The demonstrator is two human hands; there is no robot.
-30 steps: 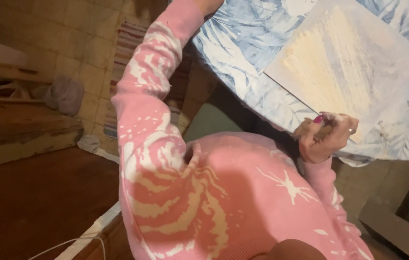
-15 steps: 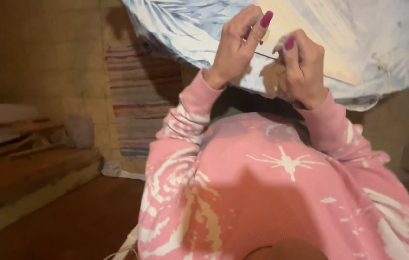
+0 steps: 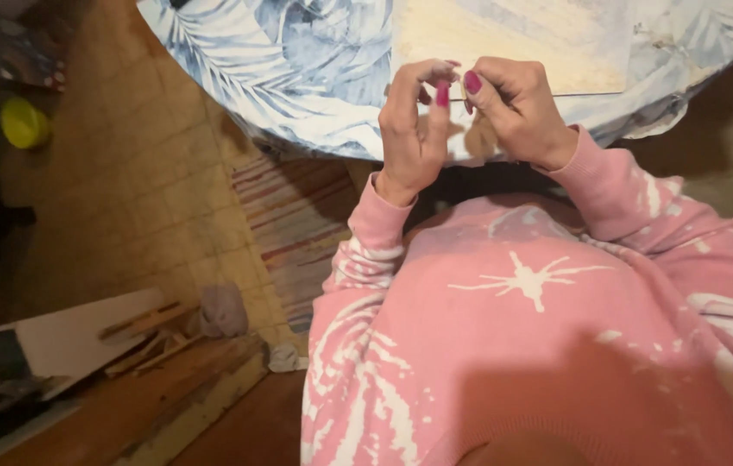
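The two hands met at the near edge of the tabletop, fingertips brought together in a pinch. The left hand stood upright, wrist down, its fingers curled toward the thumb; the right hand leaned in from the right, thumb and forefinger pressed close. Whatever sat between the fingertips was too small and blurred to make out, so it could not be told whether either hand gripped anything. The nails were painted a glossy magenta.

Just beyond the hands, a pale, flat rectangular board with a chalky, streaked yellowish surface lay on the tabletop, its near edge just behind the knuckles. The tabletop was round-edged and draped in a soft cloth printed with blue-grey leaves, the cloth hanging loosely over the rim. Both arms wore a pink sweatshirt with bleached white splashes, filling the space below the near edge.

Left of the rim, the floor opened out: worn, dull yellowish tiles, then a striped woven rug running under the tabletop. Farther left lay rough wooden planks, a white panel, a crumpled grey rag, and a round yellow object in the shadows.
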